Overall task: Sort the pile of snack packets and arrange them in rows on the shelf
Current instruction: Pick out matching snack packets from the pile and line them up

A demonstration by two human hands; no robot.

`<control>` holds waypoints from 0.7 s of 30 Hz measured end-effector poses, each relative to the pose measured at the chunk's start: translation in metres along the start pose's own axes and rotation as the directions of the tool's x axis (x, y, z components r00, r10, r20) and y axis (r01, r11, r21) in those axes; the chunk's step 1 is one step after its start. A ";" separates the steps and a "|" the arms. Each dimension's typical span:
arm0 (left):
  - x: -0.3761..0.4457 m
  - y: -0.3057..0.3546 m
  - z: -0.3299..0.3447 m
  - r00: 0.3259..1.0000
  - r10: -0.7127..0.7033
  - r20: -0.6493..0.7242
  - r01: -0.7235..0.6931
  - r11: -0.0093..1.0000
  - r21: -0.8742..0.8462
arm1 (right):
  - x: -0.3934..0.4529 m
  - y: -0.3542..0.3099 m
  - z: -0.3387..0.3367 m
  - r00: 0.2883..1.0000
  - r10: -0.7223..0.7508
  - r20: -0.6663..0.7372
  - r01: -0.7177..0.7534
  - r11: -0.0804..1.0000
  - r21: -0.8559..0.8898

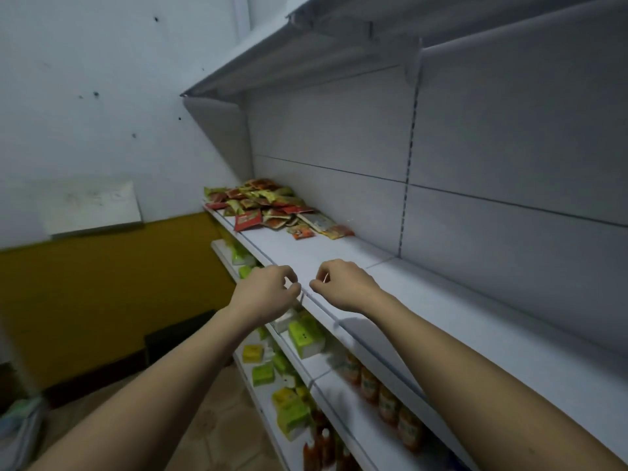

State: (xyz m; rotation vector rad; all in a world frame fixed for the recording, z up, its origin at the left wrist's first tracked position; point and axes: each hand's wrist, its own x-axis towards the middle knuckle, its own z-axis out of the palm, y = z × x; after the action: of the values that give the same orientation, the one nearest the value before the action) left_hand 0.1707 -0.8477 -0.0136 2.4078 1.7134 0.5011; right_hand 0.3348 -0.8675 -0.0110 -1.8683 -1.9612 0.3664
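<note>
A pile of red, green and yellow snack packets (272,207) lies at the far left end of the white shelf (475,321). My left hand (268,294) hovers at the shelf's front edge with loosely curled fingers and holds nothing. My right hand (343,283) hangs just over the shelf beside it, fingers also loosely curled and empty. Both hands are well short of the pile, about a forearm's length nearer to me. The two hands almost touch each other.
Lower shelves hold green and yellow boxes (306,338) and a row of orange sauce bottles (380,392). An upper shelf (306,56) overhangs. A white wall with a yellow lower band (102,300) stands at the left, with tiled floor below.
</note>
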 end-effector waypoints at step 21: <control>0.310 -0.235 0.014 0.996 -0.085 0.011 0.085 0.994 -0.064 | 0.388 -0.065 0.117 0.992 -0.029 0.120 0.022 0.998 0.062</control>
State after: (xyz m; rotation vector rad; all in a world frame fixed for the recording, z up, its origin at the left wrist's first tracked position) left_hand 0.0580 -0.4761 -0.0414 2.2793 1.7599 0.5253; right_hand 0.2151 -0.4758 -0.0427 -1.8199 -2.0265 0.5378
